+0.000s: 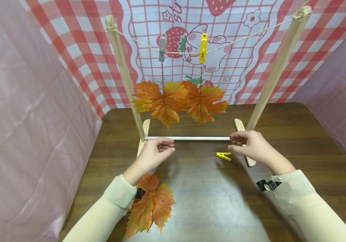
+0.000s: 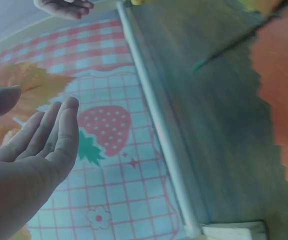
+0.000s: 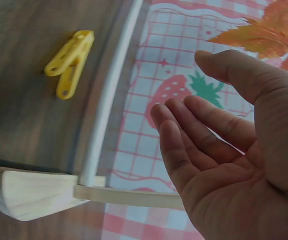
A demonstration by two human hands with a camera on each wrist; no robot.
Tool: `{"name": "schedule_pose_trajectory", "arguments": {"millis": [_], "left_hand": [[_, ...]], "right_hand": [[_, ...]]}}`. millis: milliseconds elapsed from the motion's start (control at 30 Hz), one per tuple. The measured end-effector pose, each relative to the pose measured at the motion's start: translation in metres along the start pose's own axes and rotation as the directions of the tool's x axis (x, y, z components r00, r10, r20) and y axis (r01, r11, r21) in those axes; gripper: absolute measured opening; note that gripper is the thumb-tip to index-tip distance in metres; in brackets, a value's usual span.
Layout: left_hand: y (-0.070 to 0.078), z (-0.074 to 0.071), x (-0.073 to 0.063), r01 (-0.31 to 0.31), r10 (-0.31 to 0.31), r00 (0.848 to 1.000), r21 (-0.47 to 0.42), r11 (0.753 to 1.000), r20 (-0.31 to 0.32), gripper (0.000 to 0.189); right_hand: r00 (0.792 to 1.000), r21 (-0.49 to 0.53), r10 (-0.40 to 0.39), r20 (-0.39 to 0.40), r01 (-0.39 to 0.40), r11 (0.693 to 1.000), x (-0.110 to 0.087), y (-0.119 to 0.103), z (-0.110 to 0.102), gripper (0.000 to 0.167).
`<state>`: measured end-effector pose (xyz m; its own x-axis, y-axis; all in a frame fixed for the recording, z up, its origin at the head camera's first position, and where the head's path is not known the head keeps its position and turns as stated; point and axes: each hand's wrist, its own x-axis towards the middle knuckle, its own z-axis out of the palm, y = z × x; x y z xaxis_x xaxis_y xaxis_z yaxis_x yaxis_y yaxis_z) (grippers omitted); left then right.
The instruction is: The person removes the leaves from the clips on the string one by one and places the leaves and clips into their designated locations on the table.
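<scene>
My left hand (image 1: 155, 153) hovers at the left of the wooden frame, fingers loosely bent and nothing in them. On the right, my right hand (image 1: 253, 146) is held likewise, its fingertips overlapping the end of the white rod (image 1: 201, 138) in the head view. A yellow clothespin (image 1: 223, 155) lies on the table just left of that hand. Two orange maple leaves (image 1: 167, 101) hang by their stems from the string (image 1: 142, 43), one under a grey clothespin (image 1: 162, 47), the other under a yellow clothespin (image 1: 203, 48). Another maple leaf (image 1: 153, 208) lies on the table, partly behind my left forearm.
Two wooden posts (image 1: 269, 75) carry the string and stand on wooden feet (image 1: 250, 162) on the brown table (image 1: 203, 201). A red checked cloth with strawberries (image 1: 215, 77) hangs behind. A pink curtain (image 1: 25, 117) closes the left side.
</scene>
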<state>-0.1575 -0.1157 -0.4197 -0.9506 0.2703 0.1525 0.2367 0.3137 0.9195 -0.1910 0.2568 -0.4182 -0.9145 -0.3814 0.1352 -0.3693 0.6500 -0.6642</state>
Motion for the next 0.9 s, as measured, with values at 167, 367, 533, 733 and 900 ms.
{"name": "schedule_pose_trajectory", "arguments": {"millis": [167, 367, 533, 733, 900], "left_hand": [[0.014, -0.001, 0.001, 0.01, -0.008, 1.0, -0.088, 0.996, 0.024, 0.023], [0.024, -0.005, 0.002, 0.002, 0.004, 0.999, -0.153, 0.988, 0.04, 0.026], [0.03, -0.007, 0.003, -0.019, 0.022, 1.0, -0.168, 0.986, 0.017, 0.027], [0.038, -0.011, 0.005, -0.048, 0.049, 0.999, -0.161, 0.986, 0.002, 0.027], [0.045, -0.014, 0.009, -0.054, 0.055, 0.998, -0.165, 0.985, 0.002, 0.026]], "right_hand": [[1.0, 0.041, 0.016, -0.008, -0.016, 0.999, 0.001, -0.01, -0.008, 0.033], [1.0, 0.12, 0.016, -0.019, -0.013, 0.993, -0.001, -0.024, -0.017, 0.034], [1.0, 0.101, -0.007, -0.029, 0.01, 0.995, -0.001, -0.037, -0.024, 0.034], [0.997, 0.095, -0.044, -0.058, 0.049, 0.994, -0.002, -0.046, -0.031, 0.033], [0.996, 0.121, -0.047, -0.077, 0.056, 0.991, -0.003, -0.053, -0.038, 0.034]]}}
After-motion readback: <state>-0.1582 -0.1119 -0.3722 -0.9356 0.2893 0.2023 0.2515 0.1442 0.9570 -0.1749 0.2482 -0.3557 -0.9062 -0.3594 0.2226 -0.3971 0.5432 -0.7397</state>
